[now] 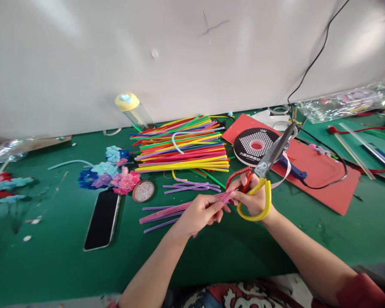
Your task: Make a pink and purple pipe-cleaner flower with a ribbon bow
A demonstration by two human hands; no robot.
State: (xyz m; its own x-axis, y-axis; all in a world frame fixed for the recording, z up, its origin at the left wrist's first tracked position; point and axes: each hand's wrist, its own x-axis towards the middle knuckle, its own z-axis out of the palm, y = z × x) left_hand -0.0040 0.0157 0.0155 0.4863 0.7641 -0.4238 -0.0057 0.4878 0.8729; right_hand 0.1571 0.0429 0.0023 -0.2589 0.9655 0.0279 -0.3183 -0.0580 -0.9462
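- Closest to us, red-and-white patterned clothing (244,297) lines the bottom edge, and two bare forearms reach out from it over the green felt tabletop (51,261).
- We see the left hand (201,212) pinched narrow, thumb and fingertips closed on the right end of a bundle of pink fuzzy wire stems (167,211). The bundle lies flat on the felt and runs off to the left.
- We see the right hand (252,197) wrapped around yellow-and-red-handled steel scissors (269,160), with fingers through the yellow loop. Its fingertips meet the left hand at the stems' end.
- We find the scissor blades together, pointing up and right, away from the stems, above a black-and-white ribbon spool (256,146).
- That spool rests on a flat red sheet (324,179), which a thin black cable (327,147) crosses.
- Behind the hands we see a heap of multicoloured fuzzy stems (182,143), with a few loose lilac stems (192,187) in between.
- To the left lie a black smartphone (102,218), face up, a small round brown disc (143,191), and a cluster of blue, purple and pink fuzzy flowers (115,171).
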